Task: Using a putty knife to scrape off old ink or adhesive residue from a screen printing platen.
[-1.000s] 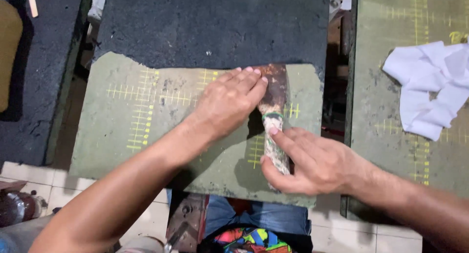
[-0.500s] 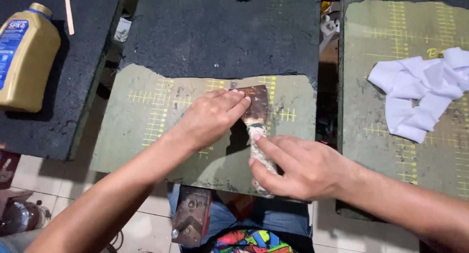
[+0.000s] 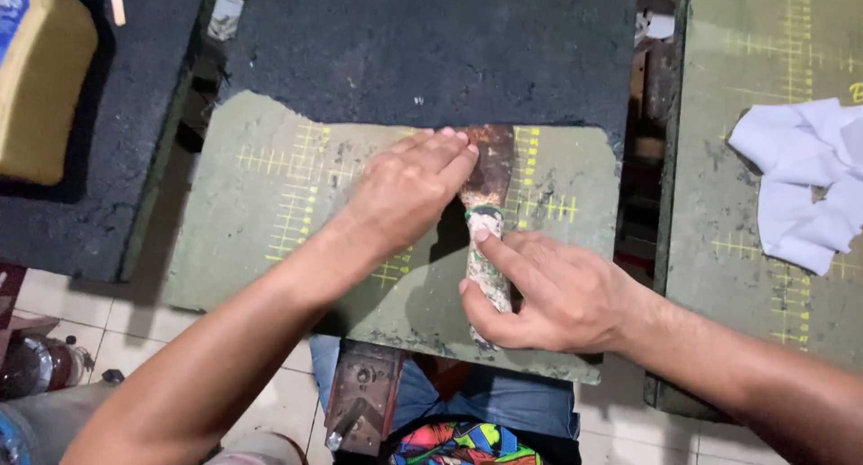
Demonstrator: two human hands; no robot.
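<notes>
In the frame centre our right hand [image 3: 548, 294] clamps the paint-stained scraper handle [image 3: 488, 263], index finger along it for control. Our left hand [image 3: 409, 191] lies flat, fingers together, pressing the rusty metal blade [image 3: 493, 168] onto the green gridded board [image 3: 270, 195].

Pale tiled floor [image 3: 76, 294]; dark work pallets [image 3: 431, 43] above.

Dark work boards with green gridded mats, seen from above.
The middle board [image 3: 422, 43] has a rough dark top, with a torn green mat [image 3: 270, 195] marked in yellow grid lines on its near part. A rusty scraper [image 3: 486, 215] lies on the mat. On the right board [image 3: 764, 115] rests a crumpled white cloth [image 3: 809, 182]; on the left board [image 3: 108, 177], a yellow bottle [image 3: 40, 88].
</notes>
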